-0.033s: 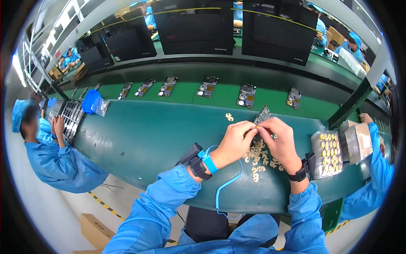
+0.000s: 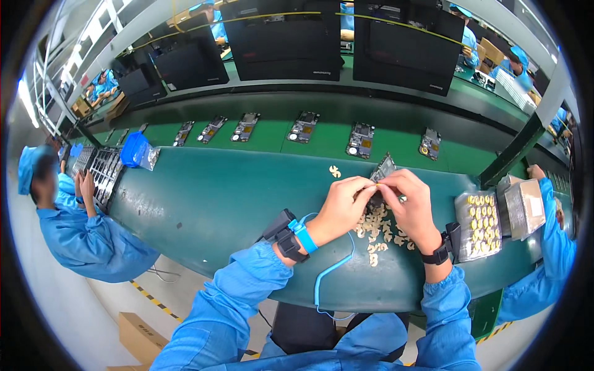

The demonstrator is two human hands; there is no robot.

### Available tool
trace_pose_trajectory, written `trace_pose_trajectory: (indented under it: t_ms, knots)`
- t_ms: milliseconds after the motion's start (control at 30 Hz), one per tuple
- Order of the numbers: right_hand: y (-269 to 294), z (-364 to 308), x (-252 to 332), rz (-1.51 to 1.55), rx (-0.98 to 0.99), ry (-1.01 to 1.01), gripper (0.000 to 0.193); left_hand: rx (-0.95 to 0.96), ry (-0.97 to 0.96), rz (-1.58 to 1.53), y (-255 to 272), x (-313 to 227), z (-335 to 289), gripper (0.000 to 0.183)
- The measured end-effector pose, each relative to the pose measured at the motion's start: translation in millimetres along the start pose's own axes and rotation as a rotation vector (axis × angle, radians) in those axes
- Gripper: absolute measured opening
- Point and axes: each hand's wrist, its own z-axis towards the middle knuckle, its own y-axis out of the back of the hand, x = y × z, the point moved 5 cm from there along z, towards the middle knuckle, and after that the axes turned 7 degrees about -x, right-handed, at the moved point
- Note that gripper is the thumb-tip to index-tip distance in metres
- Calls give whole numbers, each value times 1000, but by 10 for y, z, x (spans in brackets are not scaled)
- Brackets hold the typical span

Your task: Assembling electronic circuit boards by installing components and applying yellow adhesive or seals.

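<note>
Pinching a small yellow piece point(image 2: 377, 184) narrowly between left hand point(image 2: 342, 207) and right hand point(image 2: 408, 201), above the desk point(image 2: 204, 204), close to a partly hidden circuit board point(image 2: 385, 166). Likely light; best gripped by edges. Too small for judging direction. As for the circuit board, likely stiff and fragile, slanting away and slightly rightward along its long axis.

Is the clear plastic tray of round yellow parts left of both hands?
No, the clear plastic tray lies to the right of the right hand.
</note>
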Motion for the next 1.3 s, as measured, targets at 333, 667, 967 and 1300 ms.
trace_pose_trajectory:
  t_ms: [333,667,967,1300]
  knots:
    - [-114,-206,-261,574,-110,-573,11,62,209,-301,-107,110,-67,17]
    - [-41,-116,-163,569,52,-485,16,-23,165,-215,-4,33,-73,14]
    - [35,-68,-91,278,85,-241,10,-28,175,-128,-22,18,-76,15]
    - [-103,-180,-221,383,-58,-425,8,-55,143,-166,-31,-41,-62,16]
